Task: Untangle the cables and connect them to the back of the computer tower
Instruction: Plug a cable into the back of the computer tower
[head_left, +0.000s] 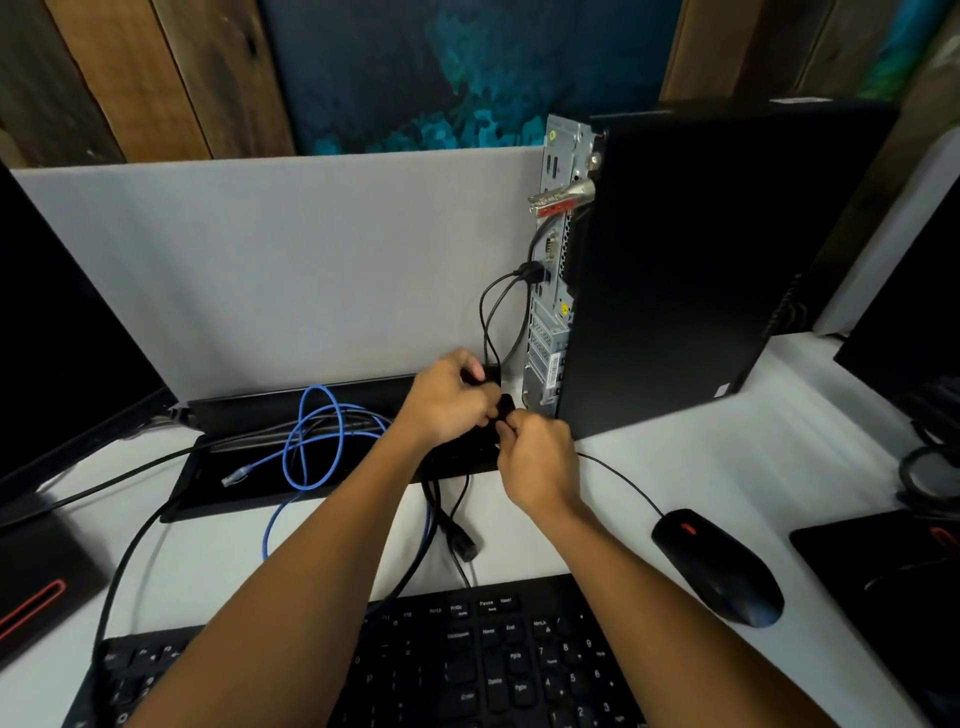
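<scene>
Both hands are in tight at the foot of the computer tower (675, 270), just off its rear panel. The left hand (447, 402) has its fingers curled round a bunch of black cables (491, 332); the right hand (540, 467) pinches something dark right beside it, a plug or a cable end, too shadowed to call. Above the hands, two black leads loop up to the tower's back, and at least one plug (532, 273) looks seated there already.

Away from the tower, toward the desk's cable tray (218, 499), the blue network cable (311, 441) lies coiled, its clear connector (236, 475) loose and unplugged. Nearer the person, a black plug (465, 543) lies free on the desk, just beyond the keyboard (467, 665). The mouse (719, 569) sits below the tower, its thin lead running up to the right hand.

The danger, as I read it: these hands are working on leads that share a bundle with the plugged ones. Pull hard on a knot and a seated plug could get dragged out, or the mouse could skid across the desk.
</scene>
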